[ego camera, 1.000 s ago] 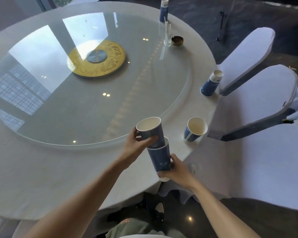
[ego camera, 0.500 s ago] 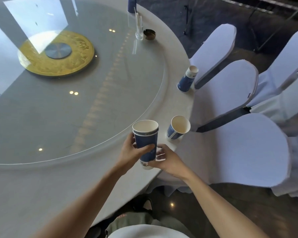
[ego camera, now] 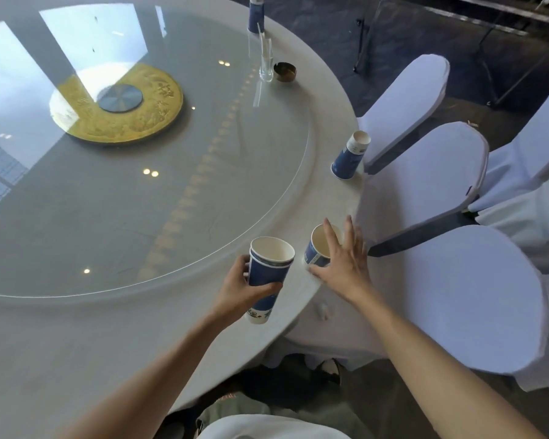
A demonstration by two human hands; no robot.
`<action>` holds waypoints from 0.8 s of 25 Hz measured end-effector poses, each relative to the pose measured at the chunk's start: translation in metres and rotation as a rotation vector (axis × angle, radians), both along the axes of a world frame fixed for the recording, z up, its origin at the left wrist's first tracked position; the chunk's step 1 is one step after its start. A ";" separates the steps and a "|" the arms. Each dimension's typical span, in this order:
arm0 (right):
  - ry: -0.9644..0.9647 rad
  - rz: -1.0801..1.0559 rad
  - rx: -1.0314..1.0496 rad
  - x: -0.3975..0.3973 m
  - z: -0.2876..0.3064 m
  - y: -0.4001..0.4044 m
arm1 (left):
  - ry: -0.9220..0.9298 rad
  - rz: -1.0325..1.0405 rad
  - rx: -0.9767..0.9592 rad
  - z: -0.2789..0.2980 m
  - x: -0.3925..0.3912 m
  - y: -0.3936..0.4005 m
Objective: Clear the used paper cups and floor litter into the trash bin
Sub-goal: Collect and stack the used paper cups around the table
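Five blue paper cups: two nested [ego camera: 268, 274], three single [ego camera: 317, 251] [ego camera: 351, 156] [ego camera: 256, 12]. Three white-covered chairs [ego camera: 403, 103] [ego camera: 431, 179] [ego camera: 463, 299]. One ashtray [ego camera: 285, 71]. One glass toothpick holder [ego camera: 266, 63].

Two nested blue cups [ego camera: 268, 274] held tilted off the tabletop, beside an upright blue cup [ego camera: 318, 250] near the edge.

Round white table [ego camera: 76, 327]; glass turntable [ego camera: 124, 185], paper cups [ego camera: 349, 155] on it

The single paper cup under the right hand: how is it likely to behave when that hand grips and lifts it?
The paper cup looks empty inside, so probably very light. Its thin paper wall would likely dent under a firm squeeze from the right hand. It sits near the table edge, so a sideways nudge could tip it off.
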State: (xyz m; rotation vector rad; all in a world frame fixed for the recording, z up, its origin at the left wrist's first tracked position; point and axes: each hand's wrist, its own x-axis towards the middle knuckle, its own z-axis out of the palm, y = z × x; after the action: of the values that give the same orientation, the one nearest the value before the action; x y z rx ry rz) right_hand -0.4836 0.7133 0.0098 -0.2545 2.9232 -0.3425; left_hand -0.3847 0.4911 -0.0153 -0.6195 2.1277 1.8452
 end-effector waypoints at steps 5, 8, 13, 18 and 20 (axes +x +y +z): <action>-0.239 0.118 -0.123 -0.038 -0.008 0.022 | -0.046 0.029 -0.094 -0.003 0.003 0.037; -0.236 0.033 -0.255 -0.049 -0.007 0.059 | -0.097 0.038 -0.164 -0.001 0.007 0.078; -0.176 -0.131 -0.651 -0.078 0.008 0.133 | -0.126 0.016 -0.310 -0.003 0.001 0.154; -0.367 -0.077 -0.923 -0.092 0.024 0.185 | -0.153 0.044 -0.342 -0.003 0.001 0.212; -0.491 0.016 -0.886 -0.086 0.026 0.194 | -0.162 0.052 -0.342 -0.007 0.003 0.226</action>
State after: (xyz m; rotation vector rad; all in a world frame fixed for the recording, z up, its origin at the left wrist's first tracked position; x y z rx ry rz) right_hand -0.5695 0.9072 0.0358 -0.2558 2.1199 -1.4451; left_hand -0.3816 0.7168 -0.0220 -0.8734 2.3512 1.4069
